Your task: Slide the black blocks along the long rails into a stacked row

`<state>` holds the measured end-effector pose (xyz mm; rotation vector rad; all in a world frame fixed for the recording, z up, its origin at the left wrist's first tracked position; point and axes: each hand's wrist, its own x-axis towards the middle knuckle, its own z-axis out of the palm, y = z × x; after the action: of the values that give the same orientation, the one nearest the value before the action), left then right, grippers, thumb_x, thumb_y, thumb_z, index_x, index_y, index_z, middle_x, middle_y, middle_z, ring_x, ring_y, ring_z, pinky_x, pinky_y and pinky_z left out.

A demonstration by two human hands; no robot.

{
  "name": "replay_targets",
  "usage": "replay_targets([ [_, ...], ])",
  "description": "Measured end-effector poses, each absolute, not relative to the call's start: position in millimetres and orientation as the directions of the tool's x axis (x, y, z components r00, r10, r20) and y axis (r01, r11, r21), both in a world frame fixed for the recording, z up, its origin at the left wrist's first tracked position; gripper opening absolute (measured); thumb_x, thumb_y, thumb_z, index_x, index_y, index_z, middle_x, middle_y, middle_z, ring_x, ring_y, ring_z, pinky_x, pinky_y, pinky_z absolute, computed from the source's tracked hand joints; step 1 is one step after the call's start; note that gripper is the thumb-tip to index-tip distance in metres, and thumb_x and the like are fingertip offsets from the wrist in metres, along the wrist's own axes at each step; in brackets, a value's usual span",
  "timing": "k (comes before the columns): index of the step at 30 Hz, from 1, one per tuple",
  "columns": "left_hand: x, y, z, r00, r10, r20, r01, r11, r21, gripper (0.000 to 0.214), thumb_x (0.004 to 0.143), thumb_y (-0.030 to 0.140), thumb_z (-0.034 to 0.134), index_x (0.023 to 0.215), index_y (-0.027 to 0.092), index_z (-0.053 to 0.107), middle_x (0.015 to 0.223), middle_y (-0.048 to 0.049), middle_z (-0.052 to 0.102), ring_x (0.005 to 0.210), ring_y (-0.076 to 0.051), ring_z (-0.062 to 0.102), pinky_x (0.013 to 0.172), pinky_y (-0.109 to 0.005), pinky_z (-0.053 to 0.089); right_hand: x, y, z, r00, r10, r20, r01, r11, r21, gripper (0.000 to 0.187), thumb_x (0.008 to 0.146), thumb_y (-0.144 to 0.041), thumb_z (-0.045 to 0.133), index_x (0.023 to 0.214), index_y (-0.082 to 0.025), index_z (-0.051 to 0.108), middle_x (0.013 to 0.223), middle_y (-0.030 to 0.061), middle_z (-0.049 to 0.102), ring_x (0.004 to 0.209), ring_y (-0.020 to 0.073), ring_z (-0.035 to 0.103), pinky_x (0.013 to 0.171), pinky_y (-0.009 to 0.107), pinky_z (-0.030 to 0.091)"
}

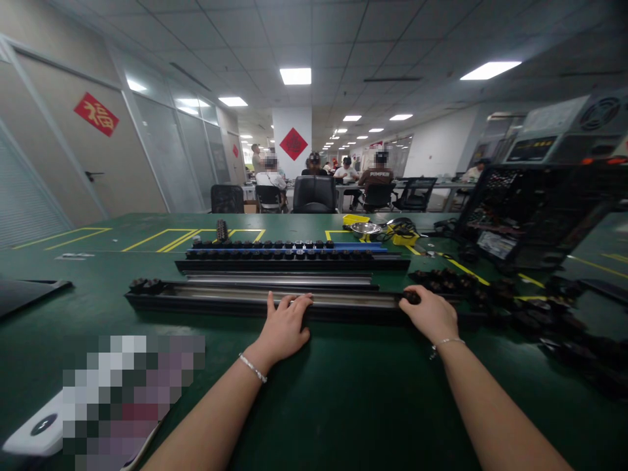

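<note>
A green workbench (343, 392) carried long black rails (220, 297) across its middle — loose black parts (530, 307) right, a phone (44, 428) near left.

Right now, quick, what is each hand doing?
Left hand: open, fingers spread flat on the long rail, holding nothing.
Right hand: fingers closed around a small black part at the rail.

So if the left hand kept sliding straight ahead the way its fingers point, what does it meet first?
The left hand already rests on the near rail; beyond it, probably the silver rail, though depth is unclear.
</note>
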<state>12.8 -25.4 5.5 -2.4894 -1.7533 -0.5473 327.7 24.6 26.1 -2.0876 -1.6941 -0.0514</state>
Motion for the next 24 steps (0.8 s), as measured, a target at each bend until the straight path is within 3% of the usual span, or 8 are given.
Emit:
replay_targets([
  [24, 13, -26, 6, 0.297, 0.908, 0.297, 0.927, -0.348, 0.137, 0.055, 0.075, 0.024, 0.052, 0.129, 0.029, 0.040, 0.142, -0.0023, 0.047, 0.130, -0.028, 0.037, 0.109, -0.069, -0.003, 347, 30, 20, 0.302, 0.896, 0.326, 0.920, -0.183, -0.347, 0.039, 0.073, -0.040, 0.048, 0.104, -0.025, 0.066, 0.095, 0.0069, 0.069, 0.092, 0.0259, 0.060, 0.078, 0.036, 0.042],
])
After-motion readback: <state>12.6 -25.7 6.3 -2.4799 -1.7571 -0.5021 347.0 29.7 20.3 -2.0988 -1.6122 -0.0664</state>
